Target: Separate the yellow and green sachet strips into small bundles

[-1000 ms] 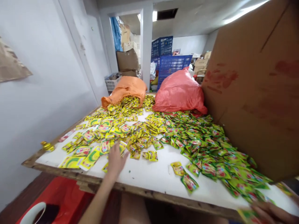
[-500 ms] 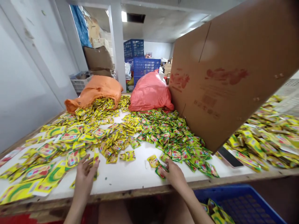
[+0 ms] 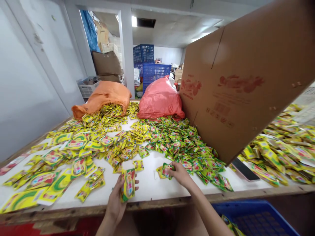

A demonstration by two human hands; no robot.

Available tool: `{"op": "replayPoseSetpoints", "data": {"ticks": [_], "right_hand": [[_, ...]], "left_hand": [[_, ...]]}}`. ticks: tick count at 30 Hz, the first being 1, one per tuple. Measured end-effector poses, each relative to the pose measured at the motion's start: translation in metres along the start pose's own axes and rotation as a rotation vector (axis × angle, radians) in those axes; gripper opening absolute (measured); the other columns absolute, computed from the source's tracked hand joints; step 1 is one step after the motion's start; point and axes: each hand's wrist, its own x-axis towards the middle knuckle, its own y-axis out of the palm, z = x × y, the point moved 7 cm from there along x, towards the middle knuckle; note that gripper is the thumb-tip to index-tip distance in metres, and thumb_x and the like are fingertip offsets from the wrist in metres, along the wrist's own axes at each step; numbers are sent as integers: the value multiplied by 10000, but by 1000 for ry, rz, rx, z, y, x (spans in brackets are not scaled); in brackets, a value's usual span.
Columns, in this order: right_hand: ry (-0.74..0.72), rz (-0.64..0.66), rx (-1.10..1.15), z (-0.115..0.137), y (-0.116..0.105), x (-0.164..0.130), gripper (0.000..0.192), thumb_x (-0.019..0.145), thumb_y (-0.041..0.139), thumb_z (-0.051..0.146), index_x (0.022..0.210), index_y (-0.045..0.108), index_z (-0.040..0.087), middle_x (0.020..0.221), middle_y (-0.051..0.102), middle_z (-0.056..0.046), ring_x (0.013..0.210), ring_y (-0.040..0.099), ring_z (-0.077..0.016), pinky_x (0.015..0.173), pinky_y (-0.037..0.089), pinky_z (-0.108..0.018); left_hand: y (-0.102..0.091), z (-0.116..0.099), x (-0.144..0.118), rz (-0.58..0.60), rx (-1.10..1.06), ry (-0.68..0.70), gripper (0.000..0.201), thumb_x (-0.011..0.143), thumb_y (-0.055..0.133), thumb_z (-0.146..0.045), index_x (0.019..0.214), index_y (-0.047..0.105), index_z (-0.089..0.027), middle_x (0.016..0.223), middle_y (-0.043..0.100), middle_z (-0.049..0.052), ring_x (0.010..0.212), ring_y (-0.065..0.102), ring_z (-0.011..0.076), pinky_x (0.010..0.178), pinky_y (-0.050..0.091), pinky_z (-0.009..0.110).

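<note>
My left hand (image 3: 118,197) is closed around a larger yellow-green packet (image 3: 128,184), held upright above the table's front edge. My right hand (image 3: 180,174) pinches a small green packet (image 3: 167,171) over the white table top. Beneath it lies a small yellow packet (image 3: 159,171), partly covered. Beyond my right hand spreads a heap of small green packets (image 3: 176,141). To the left are larger yellow packets (image 3: 78,141), and a short strip of small yellow packets (image 3: 91,184) lies near my left hand.
An orange sack (image 3: 105,93) spills yellow packets at the back left, beside a pink sack (image 3: 159,98). A large cardboard sheet (image 3: 236,85) leans on the right. A phone (image 3: 244,169) lies by its lower corner. Below the edge is a blue crate (image 3: 268,209) with packets.
My left hand has moved right from the yellow packets and now holds a larger packet upright. My right hand has lifted the green packet slightly. The view has shifted a little.
</note>
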Motion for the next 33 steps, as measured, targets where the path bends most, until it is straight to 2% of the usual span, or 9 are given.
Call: {"op": "replayPoseSetpoints", "data": {"ticks": [4,8,13,19,23,26,29,33], "right_hand": [[12,-5,50,-2,14,15,255,612,646,387,593,550,152,512,565,31,494,517,-122,468,374,-210],[70,-68,78,-15,21,12,325,653,582,482,617,504,169,548,591,8,496,547,-136,458,400,-225],[150,-165,-57,-33,23,3,370,643,545,543,557,463,192,487,525,13,501,522,-155,461,361,-239],[199,-254,-334,-28,17,0,233,621,614,394,604,510,185,709,597,-56,814,548,-234,655,347,-274],[216,-185,-387,-23,26,3,223,606,631,309,769,558,176,729,619,-48,761,568,-224,676,341,-290],[183,-92,-363,-20,38,0,158,601,628,256,720,564,174,651,612,-22,663,567,-197,618,352,-267],[96,-22,-317,-10,50,-10,116,652,591,274,619,531,181,615,591,-6,643,551,-177,590,369,-245],[-73,-7,-81,12,57,-27,131,765,496,317,782,507,187,710,593,-3,690,550,-161,621,414,-233]], "left_hand": [[6,14,0,42,-41,-53,311,788,504,-331,1049,520,-161,981,669,84,831,651,230,710,522,352],[3,19,2,37,-67,-66,292,797,509,-309,1052,510,-166,928,680,70,780,658,203,684,520,319],[8,21,5,71,-24,-58,294,805,511,-358,1020,531,-159,907,685,71,759,657,194,661,512,296],[16,24,13,13,151,-31,443,717,626,-407,1062,529,-146,941,684,96,796,648,201,658,504,273],[19,31,24,63,307,-26,474,596,728,-390,958,599,-112,918,693,128,816,638,235,666,505,297],[25,36,30,160,382,-26,457,569,749,-363,925,628,-104,894,699,133,796,640,237,693,500,316],[34,36,31,249,421,6,459,615,723,-341,992,620,-99,901,697,121,809,634,229,744,483,322],[48,37,26,355,433,53,498,639,713,-297,1085,585,-117,936,688,91,861,611,220,769,464,298]]}}
